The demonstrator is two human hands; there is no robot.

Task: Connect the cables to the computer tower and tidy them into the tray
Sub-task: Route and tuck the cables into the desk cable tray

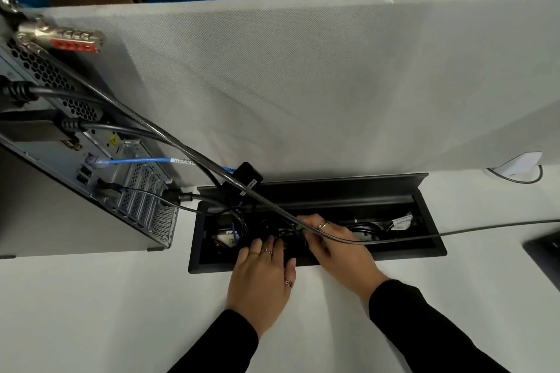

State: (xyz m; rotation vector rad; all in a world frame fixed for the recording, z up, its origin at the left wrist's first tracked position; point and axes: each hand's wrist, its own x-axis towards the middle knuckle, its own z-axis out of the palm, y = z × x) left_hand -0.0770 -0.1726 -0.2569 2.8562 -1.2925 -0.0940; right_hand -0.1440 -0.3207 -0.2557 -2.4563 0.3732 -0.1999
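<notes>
so, step: both hands are in the tray, pushing loose cables down so they sit inside
tower: the computer tower (60,166) stands on the bench (91,312) at the left, its back facing the tray, with black cables and a blue cable (142,160) already plugged in
tray: the cable tray (436,250) is a long black box sunk in the bench, lid tipped up at the back, its long side running left to right
left hand: the left hand (260,278) lies flat over the front edge of the tray, its fingers (268,247) straight and loose, pressing on the dark cable bundle (272,230); it grips nothing
right hand: the right hand (336,248) reaches in from the right; its fingers (309,221) curl round a thin cable at the middle of the tray
lock cable: a thick grey lock cable (188,145) runs slanted from the lock (60,38) on the tower, down across the tray, over the right hand and off to the right
what matters next: i think the bundle lies just ahead of and under both hands, toward the left end of the tray; the left hand is nearer to it
risk: the lock cable crosses above, so it may snag
</notes>
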